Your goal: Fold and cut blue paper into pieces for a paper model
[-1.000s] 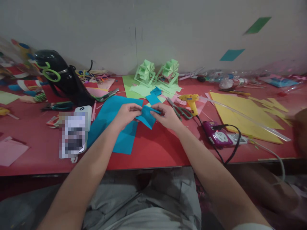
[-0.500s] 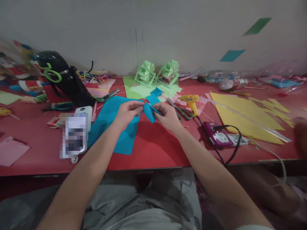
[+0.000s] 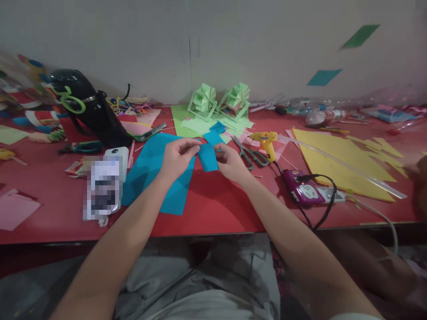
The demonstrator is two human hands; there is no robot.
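Between my hands is a small piece of blue paper (image 3: 208, 158), held just above the red table. My left hand (image 3: 180, 155) pinches its upper left corner, while my right hand (image 3: 229, 162) grips its right edge. Beneath my left hand and forearm lies a large blue sheet (image 3: 176, 193). Just beyond my fingers rest smaller folded blue paper pieces (image 3: 215, 133). Two light green folded-paper structures (image 3: 204, 101) stand at the back on green paper (image 3: 178, 122). Scissors (image 3: 253, 155) and a yellow glue gun (image 3: 266, 141) lie right of my right hand.
A purple power strip (image 3: 302, 189) with a looping black cord sits at the right, near yellow sheets (image 3: 340, 162) and a clear ruler (image 3: 367, 172). Leftward are a phone (image 3: 103, 186), a black bottle (image 3: 90, 104) and pliers (image 3: 82, 147). Another person's arm shows at the right edge.
The small blue paper was folded and tilted; now its flat face shows toward me. Both hands stay in nearly the same place.
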